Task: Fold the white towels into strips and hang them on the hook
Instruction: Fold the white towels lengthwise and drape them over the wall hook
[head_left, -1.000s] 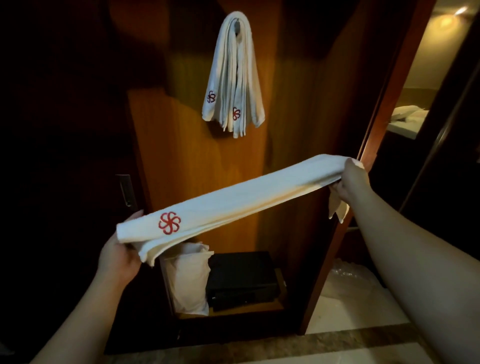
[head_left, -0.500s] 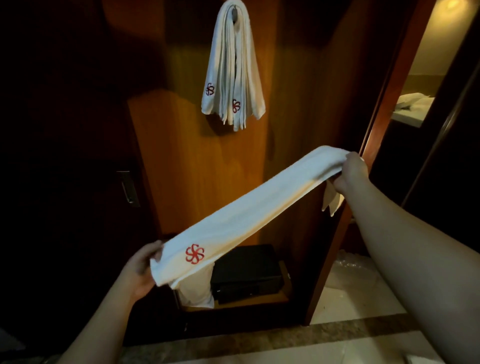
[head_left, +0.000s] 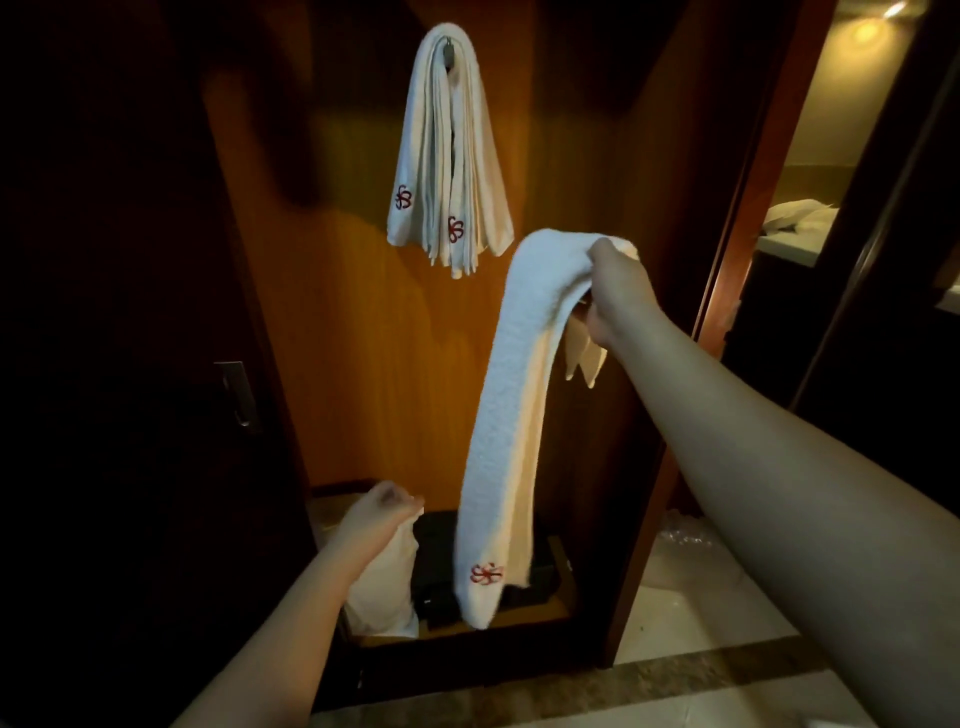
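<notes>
the folded towel strip (head_left: 501, 415) is white, creamy yellow where the warm light falls along its inner fold, with a red pinwheel-flower emblem (head_left: 487, 573) near its lower end. the hanging towels (head_left: 451, 150) are the same white, showing two of the same red emblems low down. the wall panel (head_left: 374, 332) behind them is orange-brown wood with a fine vertical grain, dark brown in shadow. the box (head_left: 441, 566) low down is black, the bag (head_left: 387, 582) beside it white. the floor (head_left: 691, 670) is pale cream stone with a brown band.
</notes>
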